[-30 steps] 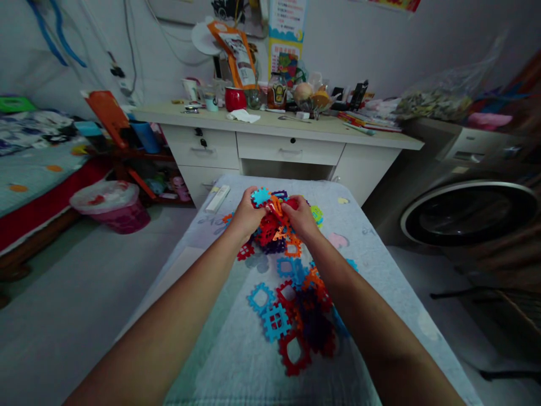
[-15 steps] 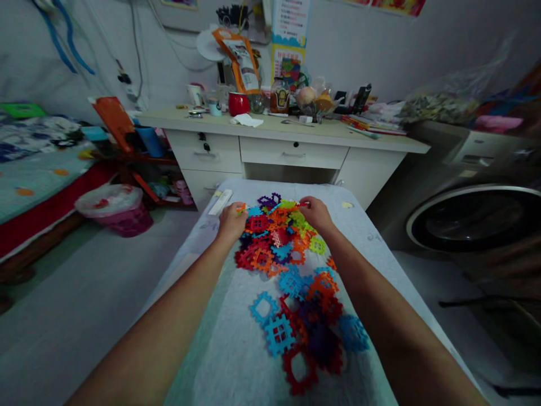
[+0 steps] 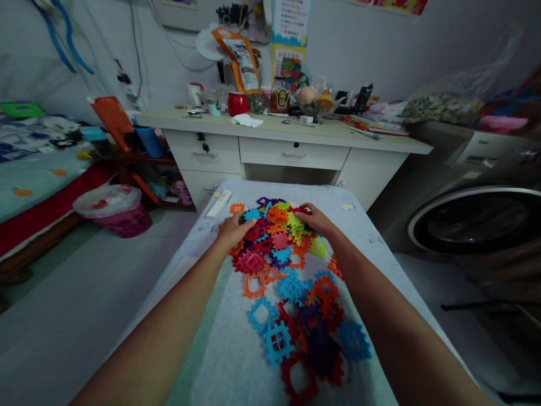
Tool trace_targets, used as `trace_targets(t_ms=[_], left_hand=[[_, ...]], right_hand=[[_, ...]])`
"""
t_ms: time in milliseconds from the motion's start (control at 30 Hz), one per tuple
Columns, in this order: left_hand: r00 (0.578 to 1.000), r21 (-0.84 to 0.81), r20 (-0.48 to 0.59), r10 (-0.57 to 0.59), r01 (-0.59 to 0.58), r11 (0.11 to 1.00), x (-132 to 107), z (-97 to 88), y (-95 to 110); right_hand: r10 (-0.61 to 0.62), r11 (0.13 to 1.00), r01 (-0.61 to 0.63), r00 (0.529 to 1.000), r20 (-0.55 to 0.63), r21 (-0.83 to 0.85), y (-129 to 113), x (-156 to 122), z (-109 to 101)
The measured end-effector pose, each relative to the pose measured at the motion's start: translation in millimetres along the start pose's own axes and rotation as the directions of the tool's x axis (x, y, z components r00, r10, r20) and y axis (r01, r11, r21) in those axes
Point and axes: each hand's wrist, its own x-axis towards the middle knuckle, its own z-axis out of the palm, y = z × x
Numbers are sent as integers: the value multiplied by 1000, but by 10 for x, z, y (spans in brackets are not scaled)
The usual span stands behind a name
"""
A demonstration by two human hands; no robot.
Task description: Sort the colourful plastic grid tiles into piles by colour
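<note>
A heap of flat, notched plastic building pieces in red, orange, blue, purple and lime green (image 3: 274, 231) lies on a cloth-covered table (image 3: 220, 327). My left hand (image 3: 234, 232) rests against the heap's left side, thumb stretched over the pieces beside a blue one (image 3: 252, 215); its other fingers are partly hidden. On the opposite side, my right hand (image 3: 316, 218) cups the edge, thumb and forefinger apart around a dark red piece (image 3: 302, 210), near lime green pieces (image 3: 296, 226). Closer to me is a looser cluster with a blue window piece (image 3: 279, 342) and a red frame (image 3: 299, 376).
A white strip-shaped object (image 3: 218, 205) lies at the table's far left. Beyond stands a white desk (image 3: 291, 149) bearing jars, a red pot (image 3: 239, 104) and books. A washing machine (image 3: 465, 186) is at right, a pink bin (image 3: 122, 217) at left.
Both hands have come down onto the heap's sides, the left one slightly lower. An orange piece now lies beyond my left hand, and pieces at the heap's near left edge have shifted towards me.
</note>
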Motion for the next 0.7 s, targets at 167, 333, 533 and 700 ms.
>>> trace_targets(t_ms=[167, 333, 533, 700], left_hand=[[997, -136, -24, 77, -79, 988, 16, 114, 145], [978, -227, 23, 207, -196, 954, 25, 234, 350], [941, -297, 5, 338, -322, 899, 61, 214, 519], [941, -43, -102, 323, -328, 944, 254, 78, 400]], right_hand=[[-75, 997, 74, 989, 129, 8, -70, -347, -14], [-190, 978, 202, 962, 198, -43, -124, -728, -72], [-338, 939, 333, 845, 415, 86, -210, -873, -211], [-286, 955, 265, 943, 170, 133, -226, -479, -234]])
